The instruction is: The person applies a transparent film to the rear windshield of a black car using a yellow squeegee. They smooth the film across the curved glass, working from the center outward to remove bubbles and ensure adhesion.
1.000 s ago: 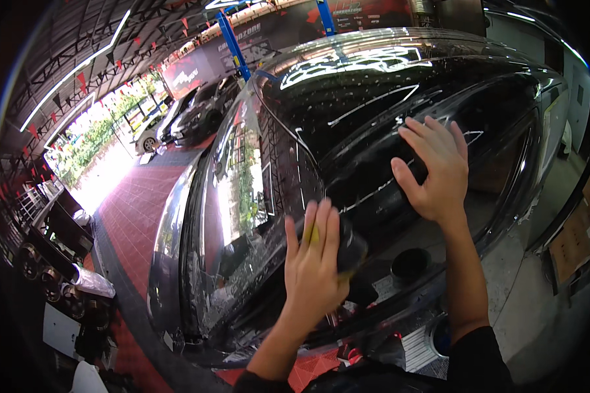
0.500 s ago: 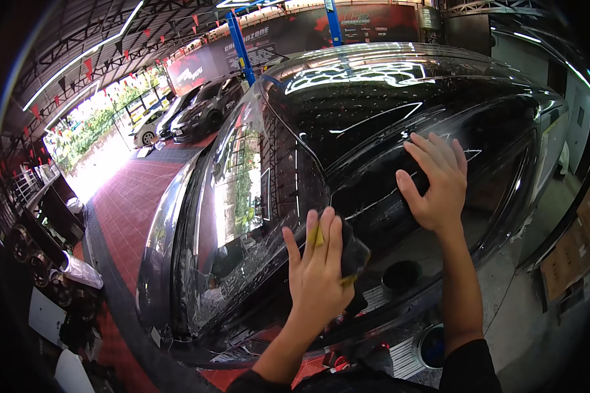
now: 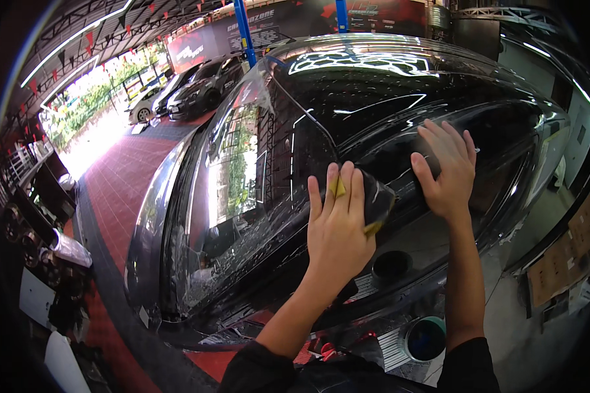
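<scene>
- At two o'clock from left hand (image 3: 339,236), right hand (image 3: 451,175) was empty, fingers (image 3: 471,148) spread.
- Left fingers (image 3: 356,191) gripped dark pad (image 3: 377,202); slip on wet-looking car (image 3: 367,92) risked scratches.

In the background, a dark grey banner (image 3: 278,29) bore one line of large pale capitals, with rows of small print beneath. Beyond the right-hand blue post (image 3: 341,16), a red-and-black panel (image 3: 396,21) carried a heading and little white emblems. At the banner's left end, a red patch (image 3: 185,52) showed bold white lettering, blurred at that size.
</scene>
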The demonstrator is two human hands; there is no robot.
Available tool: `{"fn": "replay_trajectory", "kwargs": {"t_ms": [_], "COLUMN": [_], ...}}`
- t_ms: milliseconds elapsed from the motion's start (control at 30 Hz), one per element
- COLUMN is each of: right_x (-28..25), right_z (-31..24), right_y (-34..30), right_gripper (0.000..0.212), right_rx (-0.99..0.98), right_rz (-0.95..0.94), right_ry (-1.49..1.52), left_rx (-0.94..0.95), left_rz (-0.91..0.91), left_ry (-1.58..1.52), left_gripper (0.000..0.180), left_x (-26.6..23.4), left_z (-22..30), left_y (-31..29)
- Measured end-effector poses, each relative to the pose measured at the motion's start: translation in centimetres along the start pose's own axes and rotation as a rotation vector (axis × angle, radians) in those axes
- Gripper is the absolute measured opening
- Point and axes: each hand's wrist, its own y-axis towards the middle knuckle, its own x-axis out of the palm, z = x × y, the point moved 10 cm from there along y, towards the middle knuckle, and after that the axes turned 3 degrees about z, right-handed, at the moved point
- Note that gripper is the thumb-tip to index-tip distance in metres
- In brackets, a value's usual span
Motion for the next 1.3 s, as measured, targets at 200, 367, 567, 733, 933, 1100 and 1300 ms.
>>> {"fn": "replay_trajectory", "kwargs": {"t_ms": [200, 367, 567, 733, 933, 1100, 1300], "right_x": [-1.4, -0.3, -1.1, -0.5, -1.2, -0.2, -1.1], "right_z": [0.0, 0.1, 0.2, 0.4, 0.0, 0.7, 0.2], "right_y": [0.2, 0.1, -0.2, 0.4, 0.0, 0.3, 0.8], "right_gripper": [0.041, 0.04, 0.04, 0.039, 0.039, 0.039, 0.038], "right_rx": [-0.01, -0.019, -0.017, -0.022, -0.019, -0.044, -0.043], "right_rz": [0.001, -0.012, -0.032, -0.02, -0.021, 0.003, 0.038], "right_ry": [-0.052, -0.033, -0.061, -0.057, -0.063, -0.057, -0.071], "left_rx": [0.053, 0.155, 0.137, 0.263, 0.101, 0.215, 0.109], "left_rz": [-0.024, -0.086, -0.106, -0.071, -0.144, -0.133, -0.079], "left_ry": [-0.05, -0.028, -0.004, -0.045, 0.008, 0.002, 0.084], "left_gripper": [0.073, 0.077, 0.094, 0.076, 0.086, 0.082, 0.076], "left_x": [-2.3, -2.2, -4.2, -2.3, -4.4, -2.5, -4.7], "left_z": [-0.8, -1.4, -4.0, -2.1, -5.5, -3.3, -8.4], "left_y": [-6.0, -4.5, -9.4, -3.5, -10.5, -5.6, -13.0]}}
